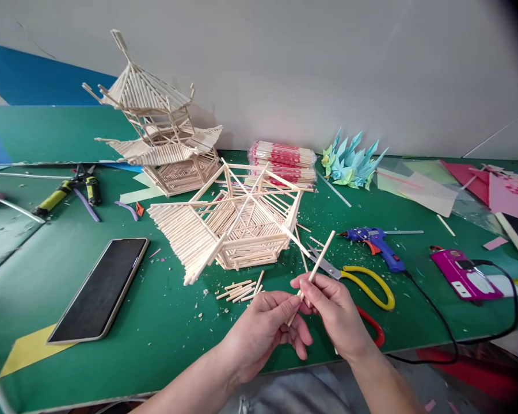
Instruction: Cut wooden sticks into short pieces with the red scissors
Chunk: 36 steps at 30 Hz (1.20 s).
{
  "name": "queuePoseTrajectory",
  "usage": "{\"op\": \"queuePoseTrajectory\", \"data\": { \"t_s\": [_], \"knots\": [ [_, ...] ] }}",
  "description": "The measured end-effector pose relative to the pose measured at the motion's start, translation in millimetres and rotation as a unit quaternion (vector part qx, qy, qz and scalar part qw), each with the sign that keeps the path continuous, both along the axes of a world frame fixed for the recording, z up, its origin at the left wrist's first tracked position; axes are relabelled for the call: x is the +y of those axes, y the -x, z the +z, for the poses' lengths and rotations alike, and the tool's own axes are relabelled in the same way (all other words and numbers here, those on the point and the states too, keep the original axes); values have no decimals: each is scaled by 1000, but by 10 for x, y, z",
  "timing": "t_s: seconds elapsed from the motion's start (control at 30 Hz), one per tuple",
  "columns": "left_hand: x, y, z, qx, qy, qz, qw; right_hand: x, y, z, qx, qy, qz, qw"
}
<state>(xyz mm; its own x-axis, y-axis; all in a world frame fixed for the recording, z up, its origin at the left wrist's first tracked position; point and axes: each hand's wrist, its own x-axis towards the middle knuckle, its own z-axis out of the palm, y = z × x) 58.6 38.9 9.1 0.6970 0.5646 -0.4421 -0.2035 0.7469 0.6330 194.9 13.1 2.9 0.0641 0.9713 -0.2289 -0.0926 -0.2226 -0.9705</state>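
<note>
Near the table's front edge, my left hand (265, 322) pinches the lower part of a thin wooden stick (323, 257) between thumb and fingers. Just above that grip, my right hand (332, 307) is closed on the same stick, which slants up to the right. Beyond my hands stands a six-sided wooden stick frame (252, 251); its left roof panel is filled with sticks, and other sections show bare ribs. A small pile of cut sticks (239, 290) lies between the frame and my left hand. Scissors (366, 276) with yellow and red handles lie partly behind my right hand.
A taller stick pagoda (155, 152) stands at the back left, beside wrapped chopstick packs (280, 161). Blue folded paper (354, 161) sits behind a corded glue gun (377, 244). A phone (101, 287), pliers (71, 190) and a purple power bank (464, 275) lie around.
</note>
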Motion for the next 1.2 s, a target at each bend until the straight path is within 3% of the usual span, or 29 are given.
{"op": "queuePoseTrajectory", "data": {
  "t_s": [0.5,1.07,1.2],
  "knots": [
    [-45,-16,-47,39,-33,31,998,22,-17,20,-35,-14,25,999],
    [-53,-58,-46,161,-169,63,970,10,55,31,-112,-41,46,992],
    [-74,-51,-87,148,-156,72,974,-22,14,27,-128,-48,41,990]
  ]
}}
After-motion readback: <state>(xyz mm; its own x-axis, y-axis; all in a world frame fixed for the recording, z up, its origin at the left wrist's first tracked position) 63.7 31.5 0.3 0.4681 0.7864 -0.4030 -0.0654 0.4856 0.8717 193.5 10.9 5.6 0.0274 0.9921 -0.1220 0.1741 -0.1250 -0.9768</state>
